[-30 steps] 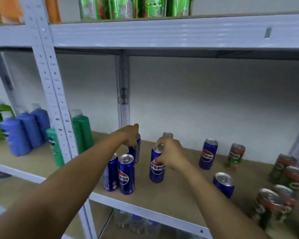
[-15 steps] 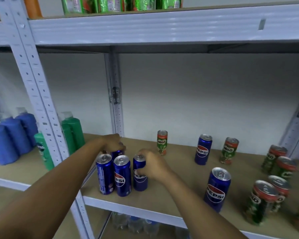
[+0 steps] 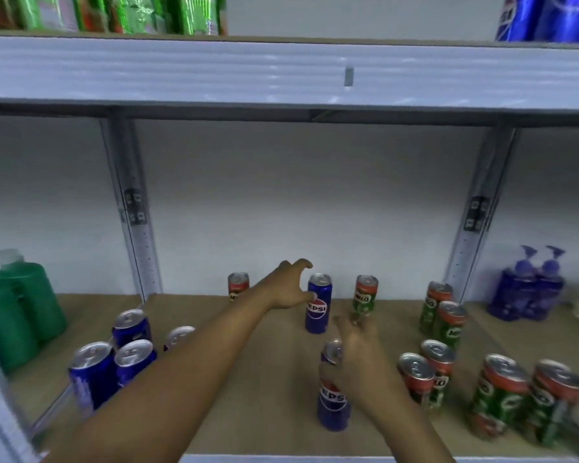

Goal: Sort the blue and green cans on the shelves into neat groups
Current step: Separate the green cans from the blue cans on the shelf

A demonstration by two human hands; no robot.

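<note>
Several blue cans (image 3: 132, 357) stand grouped at the shelf's front left. My left hand (image 3: 290, 285) reaches across with spread fingers and holds nothing, its thumb just short of a lone blue can (image 3: 318, 310) near the back. My right hand (image 3: 360, 357) lies against the upper part of another blue can (image 3: 333, 401) at the front, fingers stretched out; motion blur hides any grip. Green cans with red tops stand at the back (image 3: 365, 295) (image 3: 238, 285), in a pair (image 3: 443, 312) and in a front-right cluster (image 3: 502, 392).
The wooden shelf board (image 3: 281, 419) sits between grey uprights (image 3: 132, 212) (image 3: 482, 208). Green bottles (image 3: 17, 312) stand at the far left and purple pump bottles (image 3: 528, 289) at the far right. The upper shelf (image 3: 281, 68) carries green packs (image 3: 121, 11) and blue cans (image 3: 549, 15).
Both hands have left the blue group at the left and moved right. My right hand let go of the can it set there. The view swung right.
</note>
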